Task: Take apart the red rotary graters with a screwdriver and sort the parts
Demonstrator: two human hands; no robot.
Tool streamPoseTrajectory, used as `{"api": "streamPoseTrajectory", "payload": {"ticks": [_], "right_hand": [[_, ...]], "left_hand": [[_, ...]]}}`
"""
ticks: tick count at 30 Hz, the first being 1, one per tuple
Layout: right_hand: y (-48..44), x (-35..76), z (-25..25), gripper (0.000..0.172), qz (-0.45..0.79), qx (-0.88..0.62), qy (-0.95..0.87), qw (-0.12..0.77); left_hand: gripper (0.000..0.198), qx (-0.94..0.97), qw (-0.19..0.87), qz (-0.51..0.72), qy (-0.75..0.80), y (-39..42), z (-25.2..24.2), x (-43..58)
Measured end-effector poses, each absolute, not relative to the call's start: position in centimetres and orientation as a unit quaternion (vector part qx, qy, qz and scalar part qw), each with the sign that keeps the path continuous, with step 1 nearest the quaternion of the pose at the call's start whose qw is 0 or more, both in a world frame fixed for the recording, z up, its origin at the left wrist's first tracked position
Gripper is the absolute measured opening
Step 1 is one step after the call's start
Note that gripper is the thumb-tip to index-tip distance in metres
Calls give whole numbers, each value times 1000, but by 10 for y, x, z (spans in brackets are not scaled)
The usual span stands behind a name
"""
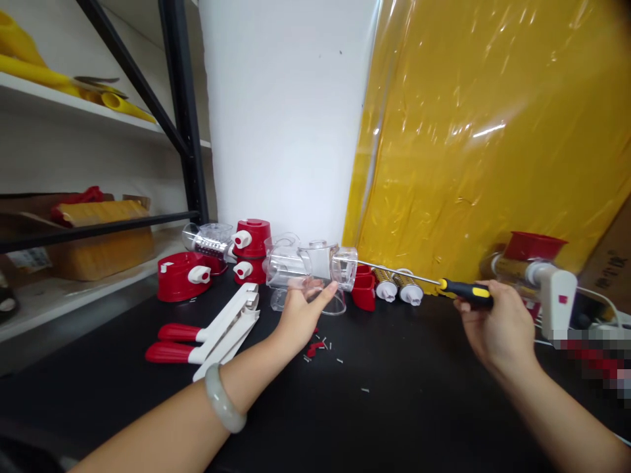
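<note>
Currently, the housing (290,266) is clasped by the left hand (300,312), the screwdriver (466,292) by the right hand (503,322); graters (387,290) are crossed by the shaft (414,276), screws (365,390) and handles (170,353) spread nearby.

I've got my left hand (300,314) holding the clear plastic housing (290,268) while my right hand (503,325) grips a black-and-yellow screwdriver (466,292), its shaft running to the housing's right end, small screws (340,360) scattered on the black table (419,401), red-gripped white handles (221,328) lying left, two drum graters (410,289) right.
</note>
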State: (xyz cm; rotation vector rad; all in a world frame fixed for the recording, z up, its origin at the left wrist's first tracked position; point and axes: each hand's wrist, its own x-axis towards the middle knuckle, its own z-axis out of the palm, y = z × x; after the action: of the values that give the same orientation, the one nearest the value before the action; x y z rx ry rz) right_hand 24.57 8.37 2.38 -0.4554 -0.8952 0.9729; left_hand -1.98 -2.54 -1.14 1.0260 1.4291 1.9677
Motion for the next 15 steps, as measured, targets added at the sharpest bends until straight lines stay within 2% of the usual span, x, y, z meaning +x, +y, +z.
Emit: {"api": "streamPoseTrajectory", "payload": {"ticks": [10, 15], "right_hand": [[91, 248, 16, 5, 555, -176, -419, 697], [91, 252, 19, 11, 572, -166, -397, 698]], "left_hand": [[56, 350, 255, 734, 523, -27, -2, -27], [46, 351, 261, 716, 544, -33, 5, -20]]}}
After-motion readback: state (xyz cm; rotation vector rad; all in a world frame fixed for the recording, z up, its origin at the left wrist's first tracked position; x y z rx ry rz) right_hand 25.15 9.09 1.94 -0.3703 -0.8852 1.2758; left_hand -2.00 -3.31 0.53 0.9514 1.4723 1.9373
